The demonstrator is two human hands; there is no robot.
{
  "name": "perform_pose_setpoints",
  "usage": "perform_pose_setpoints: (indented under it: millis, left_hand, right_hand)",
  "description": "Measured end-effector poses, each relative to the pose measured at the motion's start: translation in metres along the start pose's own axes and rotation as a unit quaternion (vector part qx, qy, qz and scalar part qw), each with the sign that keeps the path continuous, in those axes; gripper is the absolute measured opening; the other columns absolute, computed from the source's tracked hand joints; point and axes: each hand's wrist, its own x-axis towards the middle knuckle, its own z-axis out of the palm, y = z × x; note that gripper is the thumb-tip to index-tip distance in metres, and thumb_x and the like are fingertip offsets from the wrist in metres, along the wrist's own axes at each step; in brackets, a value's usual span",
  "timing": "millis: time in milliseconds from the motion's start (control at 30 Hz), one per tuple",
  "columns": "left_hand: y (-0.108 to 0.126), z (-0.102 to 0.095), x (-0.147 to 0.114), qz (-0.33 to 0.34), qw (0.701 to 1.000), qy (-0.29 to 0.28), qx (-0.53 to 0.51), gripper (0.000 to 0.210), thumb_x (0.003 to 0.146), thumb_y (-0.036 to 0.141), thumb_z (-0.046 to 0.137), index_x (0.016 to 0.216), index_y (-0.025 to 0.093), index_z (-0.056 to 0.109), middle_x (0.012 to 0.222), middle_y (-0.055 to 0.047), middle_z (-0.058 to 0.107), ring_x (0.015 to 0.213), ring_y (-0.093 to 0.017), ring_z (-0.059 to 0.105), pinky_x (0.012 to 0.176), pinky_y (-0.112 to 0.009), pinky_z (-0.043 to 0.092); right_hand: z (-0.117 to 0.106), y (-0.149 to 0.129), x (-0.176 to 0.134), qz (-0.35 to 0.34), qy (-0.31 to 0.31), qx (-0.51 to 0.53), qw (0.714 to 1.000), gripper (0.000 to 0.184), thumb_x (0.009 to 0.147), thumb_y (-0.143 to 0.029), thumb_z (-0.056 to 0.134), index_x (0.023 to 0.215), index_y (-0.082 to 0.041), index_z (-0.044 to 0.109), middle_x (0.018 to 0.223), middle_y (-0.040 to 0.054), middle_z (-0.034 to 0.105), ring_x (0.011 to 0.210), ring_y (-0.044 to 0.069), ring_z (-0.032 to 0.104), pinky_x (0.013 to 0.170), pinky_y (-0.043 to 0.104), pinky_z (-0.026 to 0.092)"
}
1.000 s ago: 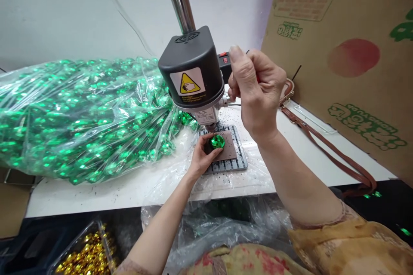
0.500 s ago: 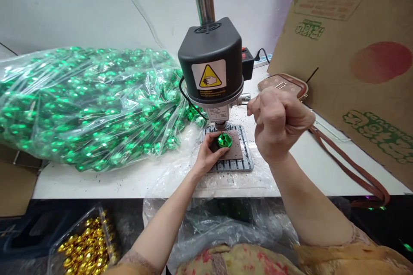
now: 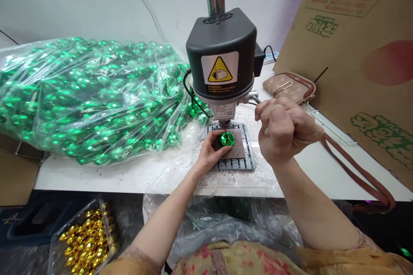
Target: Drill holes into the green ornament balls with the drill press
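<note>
A shiny green faceted ball (image 3: 227, 139) rests on a brown square pad (image 3: 238, 148) over the slotted metal base (image 3: 250, 159) of a small bench drill press (image 3: 222, 51). Thumb and fingers of my left hand (image 3: 210, 153) pinch the ball from its left side, right below the chuck (image 3: 225, 123). To the right of the machine, my right hand (image 3: 287, 131) is closed in a fist around the end of the feed lever (image 3: 254, 98); most of that lever is hidden by the fingers. Dark shavings lie scattered over the base and pad.
A big clear bag of green faceted balls (image 3: 97, 103) fills the table's left. A patterned purse (image 3: 287, 86) with a brown strap and a large cardboard box (image 3: 361, 51) stand right. Below the table's edge, a clear container (image 3: 105, 219) holds gold balls.
The whole view has shifted slightly, so the machine appears further right. My right hand sits a little lower relative to the machine. My left hand keeps its pinch on the ball.
</note>
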Motion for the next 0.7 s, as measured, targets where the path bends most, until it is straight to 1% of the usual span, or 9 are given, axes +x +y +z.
perform_pose_setpoints:
  millis: [133, 267, 400, 467, 600, 633, 700]
  left_hand:
    - [0.001, 0.000, 0.000, 0.005, 1.000, -0.005, 0.001, 0.053, 0.078, 0.039, 0.087, 0.122, 0.022, 0.062, 0.129, -0.010, 0.065, 0.123, -0.027, 0.062, 0.112, -0.045, 0.046]
    - [0.000, 0.000, 0.000, 0.001, 1.000, -0.008, 0.001, 0.053, 0.079, 0.040, 0.086, 0.122, 0.022, 0.062, 0.128, -0.009, 0.065, 0.123, -0.027, 0.061, 0.111, -0.043, 0.046]
    - [-0.002, 0.001, 0.000, 0.001, 1.000, -0.011, -0.004, 0.053, 0.079, 0.040, 0.086, 0.122, 0.022, 0.061, 0.129, -0.009, 0.065, 0.123, -0.027, 0.061, 0.112, -0.044, 0.046]
    - [-0.003, 0.001, 0.000, 0.004, 1.000, -0.012, -0.004, 0.053, 0.080, 0.040, 0.086, 0.122, 0.022, 0.061, 0.128, -0.010, 0.065, 0.123, -0.027, 0.062, 0.112, -0.044, 0.046]
    - [-0.001, 0.001, 0.000, 0.000, 1.000, -0.007, -0.006, 0.052, 0.079, 0.041, 0.086, 0.120, 0.022, 0.061, 0.127, -0.009, 0.066, 0.122, -0.027, 0.062, 0.110, -0.043, 0.047]
    - [0.000, 0.001, -0.001, -0.001, 1.000, -0.007, -0.007, 0.052, 0.079, 0.041, 0.086, 0.120, 0.022, 0.061, 0.127, -0.009, 0.066, 0.122, -0.027, 0.062, 0.110, -0.043, 0.048]
    - [0.001, 0.001, -0.001, -0.002, 1.000, -0.010, -0.008, 0.052, 0.079, 0.041, 0.086, 0.121, 0.022, 0.061, 0.128, -0.009, 0.066, 0.123, -0.027, 0.062, 0.110, -0.043, 0.048]
  right_hand:
    - [-0.002, 0.003, -0.003, -0.026, -0.003, 0.005, 1.000, 0.049, 0.089, -0.017, 0.059, 0.056, -0.019, 0.023, 0.051, -0.0055, 0.029, 0.044, 0.005, 0.030, 0.043, 0.028, 0.036]
    - [-0.004, 0.003, -0.003, -0.041, -0.023, 0.015, 0.999, 0.048, 0.088, -0.013, 0.057, 0.057, -0.019, 0.021, 0.051, -0.0059, 0.028, 0.044, 0.004, 0.032, 0.045, 0.027, 0.039]
    - [-0.006, 0.005, -0.006, -0.053, -0.026, 0.025, 0.998, 0.046, 0.087, -0.012, 0.057, 0.059, -0.018, 0.021, 0.052, -0.0065, 0.028, 0.045, 0.003, 0.031, 0.046, 0.025, 0.040]
    - [-0.009, 0.008, -0.010, -0.062, -0.027, 0.022, 0.997, 0.046, 0.087, -0.012, 0.057, 0.059, -0.019, 0.021, 0.052, -0.0068, 0.028, 0.044, 0.003, 0.030, 0.045, 0.025, 0.040]
    - [-0.014, 0.011, -0.017, -0.074, -0.048, 0.000, 0.996, 0.046, 0.085, -0.010, 0.056, 0.056, -0.019, 0.022, 0.048, -0.0078, 0.031, 0.040, 0.004, 0.030, 0.045, 0.028, 0.041]
    - [-0.014, 0.010, -0.017, -0.071, -0.047, -0.002, 0.996, 0.047, 0.085, -0.010, 0.056, 0.056, -0.019, 0.021, 0.048, -0.0078, 0.030, 0.040, 0.004, 0.030, 0.044, 0.028, 0.040]
    - [-0.009, 0.007, -0.013, -0.050, -0.021, -0.001, 0.999, 0.050, 0.086, -0.013, 0.058, 0.057, -0.019, 0.017, 0.047, -0.0072, 0.025, 0.040, 0.004, 0.027, 0.043, 0.028, 0.036]
